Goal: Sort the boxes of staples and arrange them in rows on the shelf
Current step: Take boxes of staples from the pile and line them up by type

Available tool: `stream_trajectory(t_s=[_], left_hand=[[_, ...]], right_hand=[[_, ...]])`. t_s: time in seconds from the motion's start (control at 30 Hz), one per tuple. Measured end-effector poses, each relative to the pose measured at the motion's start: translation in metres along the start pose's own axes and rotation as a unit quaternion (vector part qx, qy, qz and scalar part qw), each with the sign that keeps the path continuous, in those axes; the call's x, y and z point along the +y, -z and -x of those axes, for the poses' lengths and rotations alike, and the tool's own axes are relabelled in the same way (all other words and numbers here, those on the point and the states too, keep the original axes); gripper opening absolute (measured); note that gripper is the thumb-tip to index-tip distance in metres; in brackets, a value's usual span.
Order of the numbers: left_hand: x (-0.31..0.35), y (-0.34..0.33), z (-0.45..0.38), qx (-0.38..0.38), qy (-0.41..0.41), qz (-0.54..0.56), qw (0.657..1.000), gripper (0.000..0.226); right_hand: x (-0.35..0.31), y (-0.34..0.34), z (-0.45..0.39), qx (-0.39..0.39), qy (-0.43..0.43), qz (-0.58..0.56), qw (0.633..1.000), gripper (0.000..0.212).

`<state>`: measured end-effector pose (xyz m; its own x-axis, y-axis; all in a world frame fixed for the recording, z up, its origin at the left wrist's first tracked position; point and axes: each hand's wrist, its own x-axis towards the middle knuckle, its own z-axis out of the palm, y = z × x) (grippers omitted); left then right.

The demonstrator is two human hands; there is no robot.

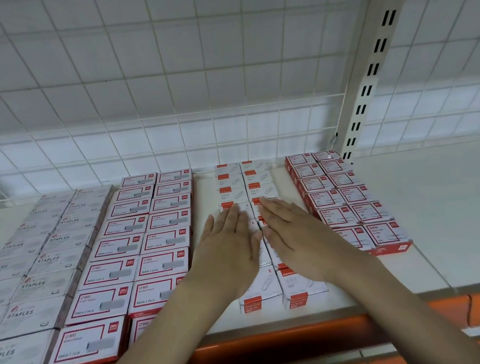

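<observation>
While both hands lie flat on boxes | white shelf | wire-grid backing

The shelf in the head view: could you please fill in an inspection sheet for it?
Surface: white shelf with orange front edge.
Job's things: four double rows of boxes: grey STAPLES boxes, red-framed boxes, white boxes with red corner patches, red-sided boxes.
Clutter: nothing seen.
Hands: left hand and right hand lie flat, fingers straight, on the white boxes.
Cables: nothing seen.
Surroundings: wire grid back panel, slotted upright.
</observation>
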<state>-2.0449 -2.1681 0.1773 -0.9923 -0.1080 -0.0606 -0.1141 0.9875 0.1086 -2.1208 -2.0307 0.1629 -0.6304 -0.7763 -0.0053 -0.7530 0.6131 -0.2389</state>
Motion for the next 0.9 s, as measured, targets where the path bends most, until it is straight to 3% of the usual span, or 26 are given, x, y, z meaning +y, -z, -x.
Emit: stream_trajectory(t_s=[0.33,0.47,0.6,0.9], left_hand=[[0.001,0.0,0.003,0.015,0.004,0.003,1.0,0.055],[-0.001,0.001,0.0,0.0,-0.002,0.002,1.0,0.056],[-0.002,0.001,-0.001,-0.003,-0.004,0.007,1.0,0.056],[0.012,0.007,0.025,0.02,0.001,0.006,1.0,0.054]], right_hand=[[0.0,0.0,0.0,0.0,0.001,-0.003,1.0,0.055],[0.0,0.0,-0.001,0.005,0.008,0.002,1.0,0.07],[-0.002,0.003,-0.001,-0.007,0.0,0.006,1.0,0.053],[-0.003,0.01,0.022,0.018,-0.022,-0.031,0.999,0.059]])
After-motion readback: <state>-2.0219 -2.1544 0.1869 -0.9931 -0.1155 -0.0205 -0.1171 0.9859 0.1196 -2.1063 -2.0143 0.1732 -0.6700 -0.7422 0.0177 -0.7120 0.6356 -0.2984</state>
